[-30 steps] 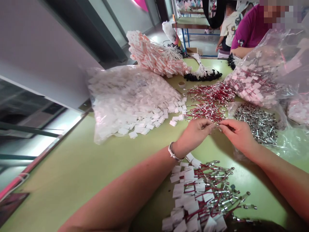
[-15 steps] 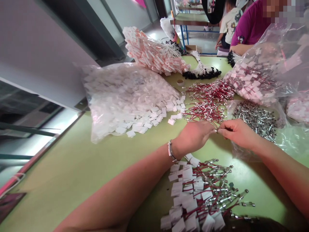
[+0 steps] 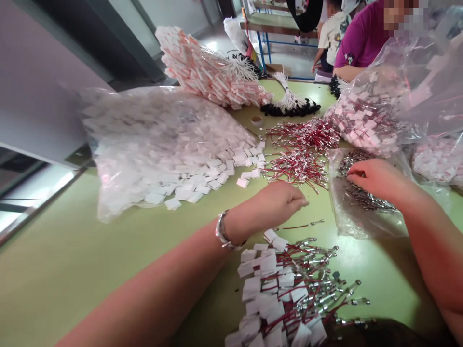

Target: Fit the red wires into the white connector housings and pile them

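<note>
My left hand (image 3: 277, 205) hovers over the table with its fingers closed together, and nothing shows at the fingertips. Just below it lies a single red wire (image 3: 298, 226) with a shiny metal-and-glass end. To the right, my right hand (image 3: 378, 180) is over an opened clear bag (image 3: 343, 224) of small metal and glass parts (image 3: 369, 200). Its fingers are curled with the tips close together; whether they pinch a part is too small to see. Nearer me is a pile of red wires with white plastic housings (image 3: 271, 284) and shiny fuse-like ends.
Loose red wires (image 3: 300, 166) lie beyond my hands. A large clear bag (image 3: 152, 144) spills white housings leftward. Behind are pink-white bundles (image 3: 213, 72), white wires with black ends (image 3: 289, 103) and a tape roll (image 3: 256, 121). Filled bags (image 3: 372, 120) stand right, near a person in purple (image 3: 358, 43).
My hands have parted. The right one has moved right to the bag of small metal parts; a red wire with a shiny end now lies under the left one. The view has shifted slightly.
</note>
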A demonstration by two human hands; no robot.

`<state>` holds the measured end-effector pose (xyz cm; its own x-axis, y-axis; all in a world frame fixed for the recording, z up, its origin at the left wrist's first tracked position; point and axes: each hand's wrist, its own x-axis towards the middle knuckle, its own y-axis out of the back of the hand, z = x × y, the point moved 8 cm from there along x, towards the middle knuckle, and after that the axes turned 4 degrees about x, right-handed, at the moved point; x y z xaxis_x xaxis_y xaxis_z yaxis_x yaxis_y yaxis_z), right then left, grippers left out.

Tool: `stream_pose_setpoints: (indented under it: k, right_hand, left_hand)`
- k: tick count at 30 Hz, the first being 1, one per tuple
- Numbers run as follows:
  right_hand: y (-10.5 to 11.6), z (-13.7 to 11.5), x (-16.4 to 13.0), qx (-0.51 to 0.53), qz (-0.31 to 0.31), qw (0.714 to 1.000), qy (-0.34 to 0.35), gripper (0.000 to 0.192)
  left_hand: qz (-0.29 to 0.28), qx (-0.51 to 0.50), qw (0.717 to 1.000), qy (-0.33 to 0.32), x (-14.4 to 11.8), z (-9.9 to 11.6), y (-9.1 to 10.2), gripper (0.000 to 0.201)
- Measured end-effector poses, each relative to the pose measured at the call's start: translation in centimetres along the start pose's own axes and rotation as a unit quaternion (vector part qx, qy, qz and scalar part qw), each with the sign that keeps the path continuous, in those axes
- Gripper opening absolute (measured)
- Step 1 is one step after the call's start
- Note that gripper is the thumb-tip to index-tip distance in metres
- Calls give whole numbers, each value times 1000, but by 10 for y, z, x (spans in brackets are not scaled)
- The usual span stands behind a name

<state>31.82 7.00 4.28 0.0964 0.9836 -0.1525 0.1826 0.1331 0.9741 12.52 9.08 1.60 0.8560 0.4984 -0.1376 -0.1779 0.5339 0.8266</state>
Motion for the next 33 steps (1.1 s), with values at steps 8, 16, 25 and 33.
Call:
stream_pose_setpoints:
  k: [8,16,25,33]
  right_hand:
    - [-39,-4,11,-135,-56,987,60,19]
    - [-24,-21,9,-67,26,995,62,10]
    - [-33,-73,-15,304,80,936,155,9]
    - [-45,-73,-14,371,-8,922,115,15]
  left_hand:
    - [169,-165,967,98,0,-31,20,32]
    - [167,-217,959,73,6,-33,8,25]
    - [153,-222,963,15,7,-11,-1,25]
    - [157,75,979,-110,3,5,-4,27]
